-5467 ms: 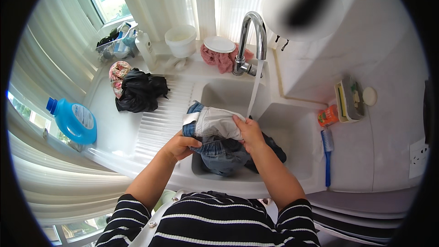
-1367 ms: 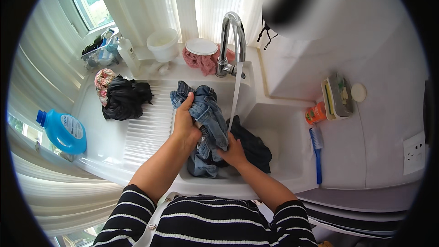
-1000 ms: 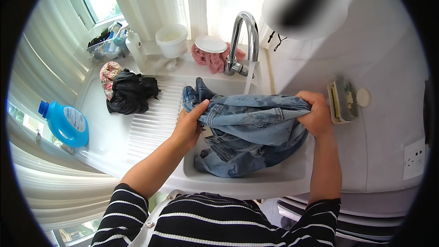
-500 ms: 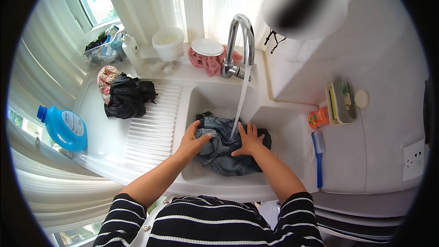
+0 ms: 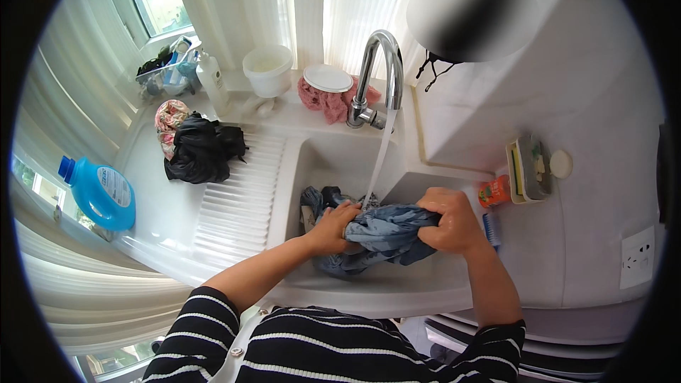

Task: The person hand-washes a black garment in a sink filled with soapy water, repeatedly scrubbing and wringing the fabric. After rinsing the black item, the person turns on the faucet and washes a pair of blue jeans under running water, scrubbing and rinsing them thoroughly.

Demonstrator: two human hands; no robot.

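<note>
Wet blue denim clothing (image 5: 394,229) is bunched in the white sink (image 5: 319,149), its right part lifted and stretched between my hands. My right hand (image 5: 450,220), closed in a fist, grips its right end above the sink's right side. Around the middle of the cloth, my left hand (image 5: 333,229) is closed on the fabric. From the curved chrome faucet (image 5: 386,50) a stream of water (image 5: 380,156) falls onto the cloth close to my left fingers. Darker folds lie lower in the basin, partly hidden by my left hand.
On the ribbed washboard (image 5: 245,198) at left lie black cloth (image 5: 202,149) and a floral cloth (image 5: 170,117). A blue detergent jug (image 5: 99,195) stands far left. Behind are a white tub (image 5: 268,74) and pink cloth (image 5: 330,103). A blue brush (image 5: 491,227) and soap holder (image 5: 528,164) sit at right.
My right hand has moved right and up, closing on the denim and pulling its end along. My left hand has shifted right and closed on the cloth. The view has shifted slightly.
</note>
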